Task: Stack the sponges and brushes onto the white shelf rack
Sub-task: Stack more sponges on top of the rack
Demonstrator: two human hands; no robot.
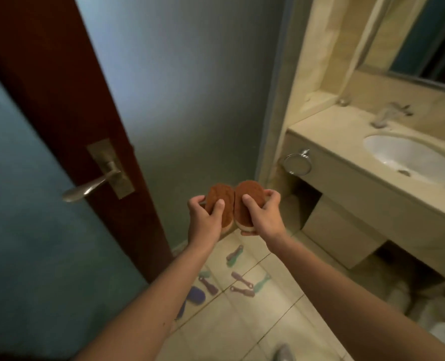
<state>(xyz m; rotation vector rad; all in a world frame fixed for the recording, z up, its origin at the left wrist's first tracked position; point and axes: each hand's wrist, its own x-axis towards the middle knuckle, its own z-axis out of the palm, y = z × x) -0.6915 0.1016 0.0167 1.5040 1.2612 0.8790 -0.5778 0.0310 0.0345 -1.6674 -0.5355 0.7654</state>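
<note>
Head view: you look down at the floor (242,324).
Left hand (203,220): your fingers (219,205) grip the left sponge (220,194).
Right hand (263,217): grips the right sponge (248,190).
Brushes (242,280): on the floor.

One view only: head cam, wide-angle, pitched forward and down. Close in at mid-frame sit the left hand (203,217) and right hand (263,212), forearms entering from the bottom edge. Well below lies the floor (242,321). Left side shows the door (60,100), far right the sink (408,157).
</note>
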